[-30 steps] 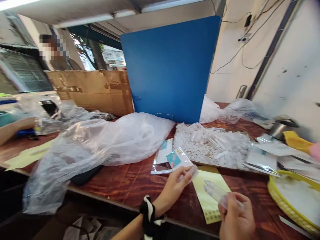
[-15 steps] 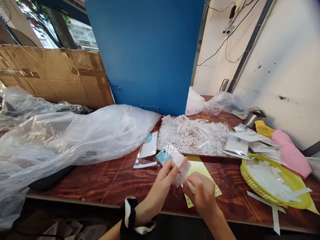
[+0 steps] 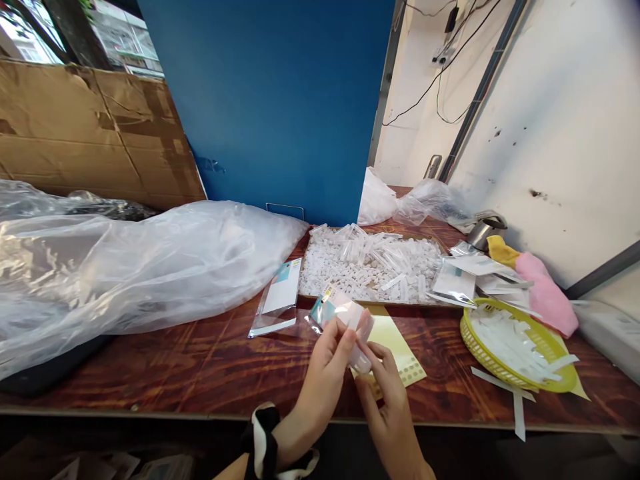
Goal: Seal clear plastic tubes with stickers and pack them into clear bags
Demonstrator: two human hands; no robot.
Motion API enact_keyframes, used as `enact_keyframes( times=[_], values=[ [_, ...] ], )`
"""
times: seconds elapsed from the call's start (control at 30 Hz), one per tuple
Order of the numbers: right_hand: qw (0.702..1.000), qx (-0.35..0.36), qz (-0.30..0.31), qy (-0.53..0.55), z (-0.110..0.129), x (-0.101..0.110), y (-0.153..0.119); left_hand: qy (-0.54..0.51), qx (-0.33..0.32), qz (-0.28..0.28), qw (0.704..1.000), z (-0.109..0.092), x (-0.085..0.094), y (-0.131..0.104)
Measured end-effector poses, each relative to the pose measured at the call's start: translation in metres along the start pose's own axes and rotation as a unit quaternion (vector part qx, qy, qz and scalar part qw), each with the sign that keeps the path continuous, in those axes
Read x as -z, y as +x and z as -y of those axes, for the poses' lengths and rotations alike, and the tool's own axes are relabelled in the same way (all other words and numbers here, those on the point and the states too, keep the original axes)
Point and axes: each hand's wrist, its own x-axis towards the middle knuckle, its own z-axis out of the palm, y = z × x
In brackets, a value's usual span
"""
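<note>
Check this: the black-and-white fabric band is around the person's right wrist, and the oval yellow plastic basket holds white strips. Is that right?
No: the head view shows the black-and-white fabric band around the left wrist, not the right. The oval yellow plastic basket does hold white strips.

Glossy teal-and-white packet (image 3: 344, 312), tilted; translucent piece (image 3: 361, 361) at lower end.
</note>
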Motion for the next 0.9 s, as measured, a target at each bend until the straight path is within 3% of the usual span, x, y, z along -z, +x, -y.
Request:
enact_keyframes(
  times=[0.23,0.47,0.7,0.9],
  values=[
    [0.998,0.029,-0.041,-0.024,-0.001,0.002,-0.001,0.000,0.009,-0.012,1.000,0.000,-0.007,-0.002],
    [0.975,0.136,-0.103,-0.142,-0.011,0.005,-0.011,-0.021,0.032,-0.011,0.999,-0.003,-0.008,-0.002],
    [0.986,0.101,-0.100,-0.084,-0.013,0.005,-0.005,-0.032,0.045,-0.021,0.998,0.000,-0.010,-0.004],
    [0.996,0.011,-0.084,0.005,-0.009,0.005,0.006,-0.041,0.037,0.015,0.998,0.008,-0.016,-0.010]
  ],
)
